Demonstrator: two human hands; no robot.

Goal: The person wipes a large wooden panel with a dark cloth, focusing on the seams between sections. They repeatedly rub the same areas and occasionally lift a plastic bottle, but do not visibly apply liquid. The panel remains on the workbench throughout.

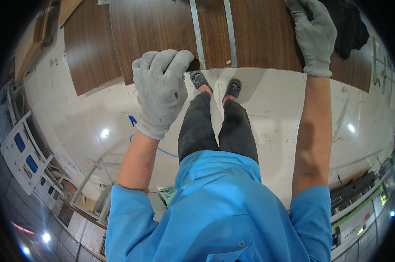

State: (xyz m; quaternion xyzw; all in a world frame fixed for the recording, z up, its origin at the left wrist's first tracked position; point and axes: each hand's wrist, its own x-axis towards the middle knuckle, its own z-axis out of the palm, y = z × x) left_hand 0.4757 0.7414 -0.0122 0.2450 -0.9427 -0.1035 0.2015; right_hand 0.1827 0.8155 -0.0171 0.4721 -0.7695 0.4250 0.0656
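Note:
A dark brown wood-grain panel (pixel 263 35) lies in front of me, with two pale grey strips (pixel 231 35) running away across it. My left hand (pixel 160 87), in a grey knitted glove, is closed in a fist over the panel's near edge. A small dark piece (pixel 194 65) shows beside the fist's thumb side; what the fingers hold is hidden. My right hand (pixel 316 37), gloved alike, is at the panel's right edge. Its thumb and index finger curve round there, and the fingertips run out at the upper rim. Black cloth (pixel 350 28) lies right beside it.
More brown panels (pixel 90 48) lie at the left, and another (pixel 355 72) shows at the right. A blue air gun (pixel 131 118) and its hose (pixel 164 153) are on the pale floor (pixel 267 118). Metal frames (pixel 90 179) stand behind left, machinery (pixel 359 209) behind right.

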